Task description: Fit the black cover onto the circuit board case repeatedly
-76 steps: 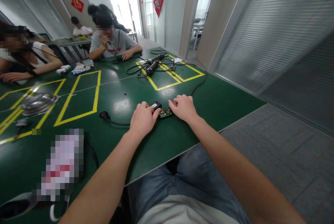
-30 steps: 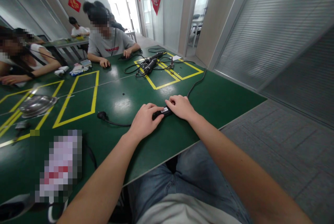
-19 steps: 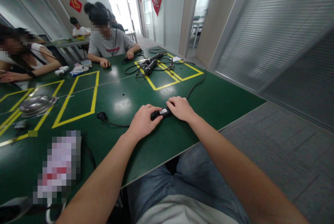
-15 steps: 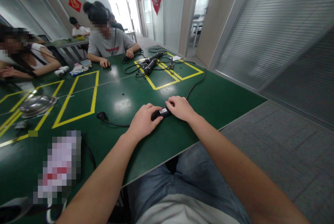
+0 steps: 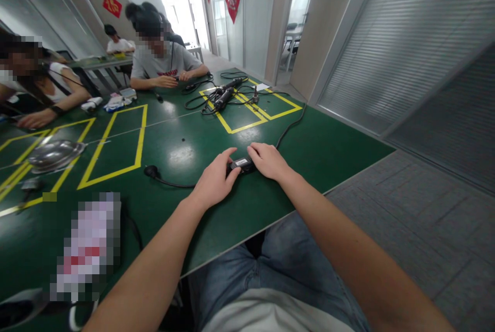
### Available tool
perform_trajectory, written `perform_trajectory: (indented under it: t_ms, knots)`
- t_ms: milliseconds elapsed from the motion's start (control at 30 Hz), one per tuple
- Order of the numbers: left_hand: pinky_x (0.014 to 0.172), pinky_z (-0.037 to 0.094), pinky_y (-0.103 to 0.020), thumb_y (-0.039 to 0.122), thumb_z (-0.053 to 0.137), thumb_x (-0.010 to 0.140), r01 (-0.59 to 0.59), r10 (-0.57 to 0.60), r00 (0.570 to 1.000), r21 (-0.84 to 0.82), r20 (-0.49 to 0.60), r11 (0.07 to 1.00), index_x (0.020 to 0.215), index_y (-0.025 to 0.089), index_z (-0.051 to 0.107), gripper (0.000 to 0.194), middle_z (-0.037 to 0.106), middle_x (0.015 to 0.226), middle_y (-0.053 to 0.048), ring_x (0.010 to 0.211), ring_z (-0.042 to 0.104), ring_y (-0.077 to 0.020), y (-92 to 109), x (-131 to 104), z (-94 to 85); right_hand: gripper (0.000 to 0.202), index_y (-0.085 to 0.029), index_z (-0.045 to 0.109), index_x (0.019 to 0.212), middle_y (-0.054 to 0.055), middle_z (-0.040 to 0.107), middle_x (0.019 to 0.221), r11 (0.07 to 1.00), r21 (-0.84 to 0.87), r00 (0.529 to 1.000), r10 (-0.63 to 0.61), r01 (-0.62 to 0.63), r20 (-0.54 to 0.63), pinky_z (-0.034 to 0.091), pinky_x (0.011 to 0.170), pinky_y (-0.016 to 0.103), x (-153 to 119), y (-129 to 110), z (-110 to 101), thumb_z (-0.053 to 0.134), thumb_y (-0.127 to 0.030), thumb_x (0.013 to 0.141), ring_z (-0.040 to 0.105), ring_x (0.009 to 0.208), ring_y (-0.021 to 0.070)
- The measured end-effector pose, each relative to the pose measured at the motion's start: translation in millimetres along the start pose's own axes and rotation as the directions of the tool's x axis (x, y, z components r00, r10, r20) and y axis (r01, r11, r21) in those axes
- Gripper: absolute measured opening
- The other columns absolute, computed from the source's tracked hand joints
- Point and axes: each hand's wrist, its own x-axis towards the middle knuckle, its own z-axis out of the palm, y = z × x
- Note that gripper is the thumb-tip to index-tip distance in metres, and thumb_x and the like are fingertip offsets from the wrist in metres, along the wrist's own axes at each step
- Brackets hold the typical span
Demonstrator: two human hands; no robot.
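A black power adapter [image 5: 243, 165] with a white label lies on the green table, between my two hands. My left hand [image 5: 217, 177] is around its left end, thumb on the near side and fingers on the far side, in a loose grip. My right hand [image 5: 268, 161] closes over the right end, its fingertips partly hidden. From the left side a cord runs to a black plug [image 5: 151, 171] on the tabletop. Another black cable [image 5: 288, 128] leads away from the right end towards the table's far edge.
Black handheld tools [image 5: 224, 99] with tangled cables lie across yellow tape outlines. A metal bowl-like piece [image 5: 57, 155] sits at left, near a blurred-out pinkish item [image 5: 87, 244]. Two people work across the table; another sits farther back. The table's edge [image 5: 359, 170] runs along the right.
My left hand's index finger has lifted and its grip has loosened; the adapter has turned slightly. My right hand barely moves. The person opposite has brought both hands together around a small dark item.
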Motion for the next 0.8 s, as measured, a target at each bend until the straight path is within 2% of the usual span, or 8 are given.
perform_trajectory:
  t_ms: [100,200,333,467,567,667,800]
  knots:
    - [0.102,0.058,-0.043,0.027,0.057,0.105,0.092,-0.094,0.991,-0.024,-0.095,0.995,0.153,0.02,0.049,0.049,0.073,0.122,-0.01,0.105,0.072,-0.0239,-4,4,0.4,0.042,-0.023,0.069,0.097,0.006,0.078,0.102,1.0,0.016,1.0,0.023,-0.023,-0.008,0.038,0.084,0.032,0,0,-1,0.032,-0.028,0.116,0.068,0.098,0.0225]
    - [0.103,0.057,-0.047,0.026,0.062,0.103,0.211,-0.195,0.961,0.063,-0.195,0.975,0.142,0.02,0.055,0.04,0.073,0.125,-0.013,0.109,0.071,-0.0278,-9,6,-2.1,0.046,-0.022,0.072,0.093,0.009,0.078,0.106,0.997,-0.061,0.999,0.053,-0.054,-0.007,0.038,0.087,0.034,0,0,-1,0.033,-0.029,0.116,0.067,0.106,0.0249]
    - [0.102,0.056,-0.048,0.023,0.063,0.102,0.315,-0.28,0.942,0.2,-0.186,0.928,0.129,0.019,0.061,0.028,0.073,0.125,-0.014,0.112,0.069,-0.0314,-11,7,-6.2,0.051,-0.021,0.077,0.088,0.012,0.076,0.108,0.985,-0.14,0.995,0.098,-0.096,0.007,0.038,0.089,0.037,0,-2,-1,0.036,-0.034,0.116,0.064,0.11,0.0278]
    - [0.103,0.055,-0.046,0.022,0.061,0.102,0.274,-0.22,0.955,0.311,-0.197,0.91,0.129,0.02,0.065,0.027,0.068,0.132,-0.015,0.12,0.065,-0.0325,-2,5,-9.1,0.051,-0.021,0.081,0.09,0.012,0.075,0.107,0.984,-0.154,0.996,0.094,-0.091,0.012,0.038,0.09,0.039,0,-3,0,0.038,-0.036,0.115,0.064,0.107,0.0274]
    - [0.098,0.054,-0.047,0.03,0.057,0.106,0.27,-0.209,0.959,0.389,-0.191,0.881,0.117,0.021,0.074,0.022,0.067,0.123,-0.015,0.116,0.065,-0.0333,9,3,-11.0,0.052,-0.021,0.083,0.094,0.012,0.075,0.108,0.983,-0.157,0.995,0.096,-0.093,0.008,0.038,0.091,0.04,-1,-4,-1,0.037,-0.037,0.116,0.064,0.107,0.0277]
    - [0.095,0.052,-0.049,0.039,0.05,0.109,0.251,-0.224,0.968,0.477,-0.114,0.842,0.1,0.021,0.081,0.036,0.069,0.108,-0.015,0.113,0.064,-0.0354,16,2,-11.7,0.053,-0.022,0.084,0.093,0.013,0.076,0.107,0.978,-0.18,0.995,0.103,-0.1,0.005,0.038,0.092,0.041,-1,-5,-2,0.039,-0.04,0.115,0.064,0.108,0.0287]
    - [0.097,0.048,-0.053,0.043,0.045,0.111,0.196,-0.203,0.978,0.562,-0.05,0.804,0.094,0.02,0.086,0.05,0.073,0.103,-0.017,0.112,0.064,-0.0378,17,1,-9.5,0.054,-0.022,0.084,0.087,0.013,0.076,0.105,0.973,-0.213,0.995,0.095,-0.093,0.002,0.038,0.091,0.041,0,-6,-1,0.045,-0.047,0.113,0.064,0.107,0.0292]
